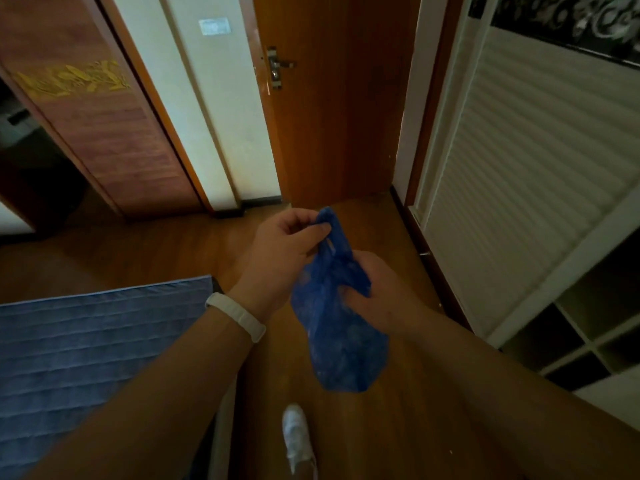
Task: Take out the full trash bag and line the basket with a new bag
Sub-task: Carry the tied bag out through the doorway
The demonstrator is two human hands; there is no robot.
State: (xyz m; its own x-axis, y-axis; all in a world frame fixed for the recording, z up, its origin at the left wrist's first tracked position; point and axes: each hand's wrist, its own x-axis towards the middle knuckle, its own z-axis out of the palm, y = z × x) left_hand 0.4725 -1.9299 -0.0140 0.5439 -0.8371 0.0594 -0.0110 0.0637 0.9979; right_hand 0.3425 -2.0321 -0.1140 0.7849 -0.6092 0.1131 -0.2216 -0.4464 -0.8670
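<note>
Wooden flooring (138, 258) fills the middle of the view. A closed brown door (346, 116) is seen at twelve o'clock, a patterned sliding panel (104, 126) at ten o'clock, a white louvred cupboard (519, 168) at two o'clock and a blue quilted mattress (86, 358) at eight o'clock. A white shoe (298, 434) is planted at six o'clock.

A blue plastic bag (339, 341) is held in the air at the centre, clear of the floor. Its top edge is pinched between the thumb and curled fingers of the left hand (287, 244), on whose wrist a white band (239, 315) is worn. Its middle is gripped by the right hand (377, 292), at five o'clock from the left, with the fingers bunched into the film.

The bag is judged to be thin, limp and very light – slippery between the layers and easily torn if a single layer is pulled hard. It is best taken by the mouth edge or handle loops, with the film gathered rather than stretched.

The lower part hangs rounded, but in this dim light it cannot be told whether anything is inside or only air is trapped. No basket is in view. Open cubby shelves (588, 334) are seen at four o'clock – too dark for any contents to be made out.
</note>
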